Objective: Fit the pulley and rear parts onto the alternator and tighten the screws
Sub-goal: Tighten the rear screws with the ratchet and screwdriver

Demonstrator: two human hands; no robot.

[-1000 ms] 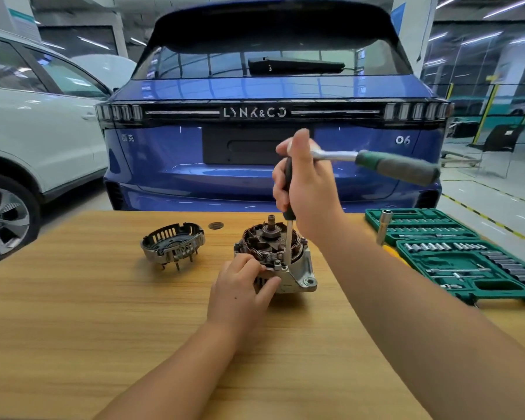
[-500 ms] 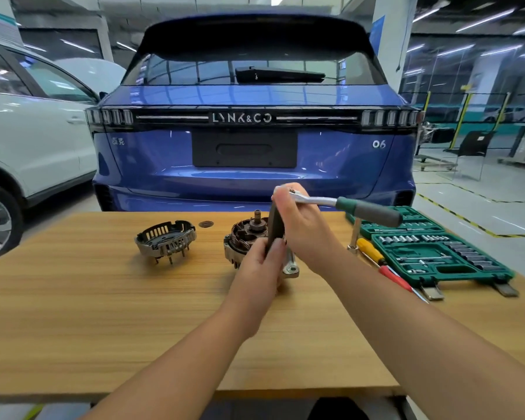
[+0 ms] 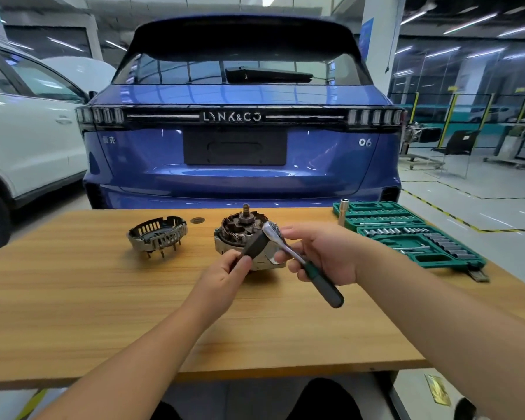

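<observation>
A car workshop or training garage: a blue car (image 3: 243, 122) and a white car (image 3: 28, 131) are parked indoors on a smooth grey floor with yellow-black marking lines (image 3: 455, 216), under strip lights, behind a wooden workbench (image 3: 73, 298) carrying a green socket set (image 3: 406, 234) and an alternator (image 3: 243, 234).

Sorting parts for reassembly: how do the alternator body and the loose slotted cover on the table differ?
The alternator body is filled, with windings and an upright shaft; the slotted cover is a hollow shell. The body sits behind the hands, the cover untouched farther left. The cover shows downward pins, the body none. Both are grey metal, resting on the table.
</observation>
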